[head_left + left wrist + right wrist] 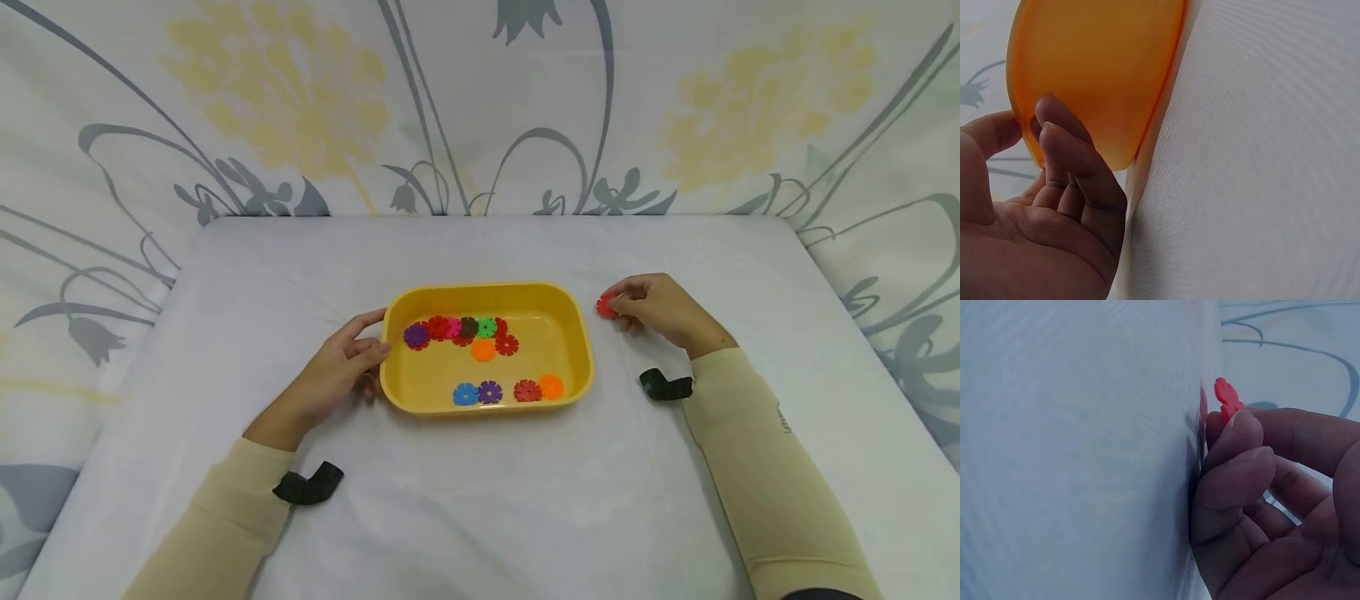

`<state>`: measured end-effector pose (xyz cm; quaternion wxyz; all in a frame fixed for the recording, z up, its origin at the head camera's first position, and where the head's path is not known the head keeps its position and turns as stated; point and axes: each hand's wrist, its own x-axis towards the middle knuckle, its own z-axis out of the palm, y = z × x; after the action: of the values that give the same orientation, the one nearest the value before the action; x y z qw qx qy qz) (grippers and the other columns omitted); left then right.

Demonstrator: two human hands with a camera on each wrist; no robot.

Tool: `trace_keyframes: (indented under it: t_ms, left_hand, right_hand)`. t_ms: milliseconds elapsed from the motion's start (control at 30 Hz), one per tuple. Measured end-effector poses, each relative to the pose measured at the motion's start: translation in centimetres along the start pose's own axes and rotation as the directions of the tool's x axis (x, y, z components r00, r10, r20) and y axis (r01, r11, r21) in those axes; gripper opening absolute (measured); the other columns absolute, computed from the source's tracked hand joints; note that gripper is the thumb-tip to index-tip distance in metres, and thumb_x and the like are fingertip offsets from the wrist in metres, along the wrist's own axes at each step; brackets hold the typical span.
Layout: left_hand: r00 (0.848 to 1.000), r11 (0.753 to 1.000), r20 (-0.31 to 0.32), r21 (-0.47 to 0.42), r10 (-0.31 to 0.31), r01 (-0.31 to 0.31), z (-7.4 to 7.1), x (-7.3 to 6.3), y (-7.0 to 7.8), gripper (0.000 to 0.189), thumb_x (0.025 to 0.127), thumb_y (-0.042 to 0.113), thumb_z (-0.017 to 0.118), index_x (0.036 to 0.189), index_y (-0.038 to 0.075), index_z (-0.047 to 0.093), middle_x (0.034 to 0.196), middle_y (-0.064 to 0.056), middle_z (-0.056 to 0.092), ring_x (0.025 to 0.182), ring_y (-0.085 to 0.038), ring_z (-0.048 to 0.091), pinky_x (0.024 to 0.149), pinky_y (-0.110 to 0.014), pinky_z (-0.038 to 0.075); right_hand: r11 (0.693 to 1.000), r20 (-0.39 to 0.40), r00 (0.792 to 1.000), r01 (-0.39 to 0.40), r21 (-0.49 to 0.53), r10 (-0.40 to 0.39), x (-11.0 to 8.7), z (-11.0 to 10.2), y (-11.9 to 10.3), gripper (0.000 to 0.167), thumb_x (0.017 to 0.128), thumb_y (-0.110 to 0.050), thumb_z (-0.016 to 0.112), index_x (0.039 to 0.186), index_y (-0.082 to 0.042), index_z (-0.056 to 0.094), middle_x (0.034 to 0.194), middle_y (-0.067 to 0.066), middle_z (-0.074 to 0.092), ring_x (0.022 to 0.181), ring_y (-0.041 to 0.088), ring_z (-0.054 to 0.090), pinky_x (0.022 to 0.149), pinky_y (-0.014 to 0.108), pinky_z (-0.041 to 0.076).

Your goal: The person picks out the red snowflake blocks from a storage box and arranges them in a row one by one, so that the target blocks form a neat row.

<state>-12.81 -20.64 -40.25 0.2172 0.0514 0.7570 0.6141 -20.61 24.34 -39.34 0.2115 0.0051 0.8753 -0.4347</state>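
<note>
A person's right hand [660, 308] pinches a red flower-shaped disc [607, 306] between thumb and curled fingertips, close to the white cloth [480, 500] and just right of a yellow tray [585, 358]. The disc is round, with no long axis I can pick out; its notched face turns mostly upward, its free edge pointing away from the fingers, toward the tray. The left hand [337, 375], fingers partly curled, holds the tray's left end by the rim. The tray's long axis runs left to right between the hands. Inside, a clustered row of mixed flower discs [487, 327] lies along the far side; a blue disc [465, 394], a purple disc [491, 392] and an orange disc [551, 387] lie nearer.
</note>
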Motion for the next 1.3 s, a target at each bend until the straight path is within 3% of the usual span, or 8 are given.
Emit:
trace_keyframes:
  t_ms: [233,400,500,600,733,833,1033,1300]
  left_hand:
    - [1.000,1.000,0.000,-0.004,0.003,-0.003,-0.2,0.2,-0.2,0.057,0.105,0.019,0.051,0.156,0.013,0.026,0.080,0.001,0.059,0.064,-0.016,0.055,0.059,-0.025,0.052]
    - [1.000,0.999,0.013,-0.036,0.013,-0.013,-0.1,0.3,-0.7,0.057,0.105,0.019,0.051,0.156,0.012,0.026,0.080,0.000,0.059,0.063,-0.016,0.055,0.058,-0.025,0.051]
    - [1.000,0.999,0.021,-0.043,0.018,-0.017,0.0,0.3,-0.7,0.056,0.105,0.019,0.051,0.156,0.012,0.026,0.081,-0.003,0.059,0.063,-0.016,0.055,0.058,-0.025,0.051]
    - [0.999,0.999,0.028,-0.041,0.020,-0.019,0.2,0.3,-0.6,0.056,0.105,0.018,0.051,0.155,0.012,0.027,0.082,-0.005,0.059,0.063,-0.017,0.056,0.058,-0.025,0.051]
    - [0.999,0.999,0.028,-0.024,0.027,-0.026,0.2,0.4,-0.4,0.055,0.105,0.019,0.051,0.155,0.014,0.028,0.081,-0.003,0.059,0.063,-0.018,0.057,0.058,-0.025,0.051]
    - [0.999,0.999,0.020,-0.012,0.035,-0.035,0.1,0.5,-0.3,0.055,0.105,0.020,0.052,0.154,0.014,0.029,0.079,-0.003,0.058,0.063,-0.019,0.057,0.058,-0.025,0.052]
    - [1.000,1.000,0.020,-0.007,0.018,-0.018,-0.1,0.5,-0.2,0.055,0.105,0.021,0.052,0.155,0.017,0.029,0.080,-0.003,0.058,0.065,-0.019,0.057,0.059,-0.025,0.052]
    - [0.999,0.999,0.012,-0.012,0.030,-0.030,-0.4,0.2,-0.4,0.055,0.105,0.021,0.052,0.155,0.016,0.029,0.079,-0.003,0.058,0.064,-0.019,0.057,0.059,-0.026,0.053]
  right_hand:
    - [0.998,0.027,1.000,0.010,-0.067,-0.008,0.2,0.0,-0.2,0.030,0.098,-0.022,0.064,0.118,0.000,0.065,0.092,0.006,0.067,0.071,0.014,0.060,0.064,0.023,0.055]
    - [0.965,-0.097,0.995,0.005,-0.262,-0.031,-0.3,0.6,-1.1,0.035,0.098,-0.029,0.060,0.125,-0.007,0.064,0.113,0.018,0.062,0.088,0.027,0.059,0.072,0.029,0.050]
    - [0.945,-0.199,0.970,0.074,-0.320,-0.143,-1.6,1.1,-2.6,0.035,0.098,-0.031,0.060,0.125,-0.010,0.065,0.114,0.017,0.061,0.090,0.029,0.055,0.068,0.029,0.046]
    - [0.928,-0.214,0.928,0.240,-0.284,-0.305,-3.3,2.4,-4.6,0.029,0.098,-0.027,0.064,0.119,-0.009,0.068,0.101,0.012,0.064,0.076,0.025,0.057,0.061,0.025,0.046]
    - [0.853,-0.056,0.871,0.461,-0.244,-0.487,-5.1,4.9,-7.1,0.022,0.094,-0.018,0.070,0.113,-0.008,0.071,0.091,0.005,0.065,0.074,0.018,0.058,0.065,0.021,0.051]
    - [0.796,0.131,0.832,0.555,-0.243,-0.540,-5.3,6.8,-8.2,0.021,0.091,-0.012,0.074,0.111,-0.006,0.072,0.090,0.001,0.066,0.081,0.016,0.058,0.072,0.024,0.054]
    - [0.758,0.407,0.832,0.529,-0.381,-0.377,-4.0,9.2,-8.8,0.023,0.088,-0.020,0.077,0.109,-0.014,0.072,0.095,-0.007,0.066,0.087,0.012,0.058,0.077,0.025,0.054]
    - [0.687,0.555,0.788,0.559,-0.464,-0.266,-2.9,10.0,-9.6,0.016,0.086,-0.021,0.080,0.097,-0.018,0.069,0.086,-0.004,0.060,0.084,0.014,0.054,0.077,0.026,0.049]
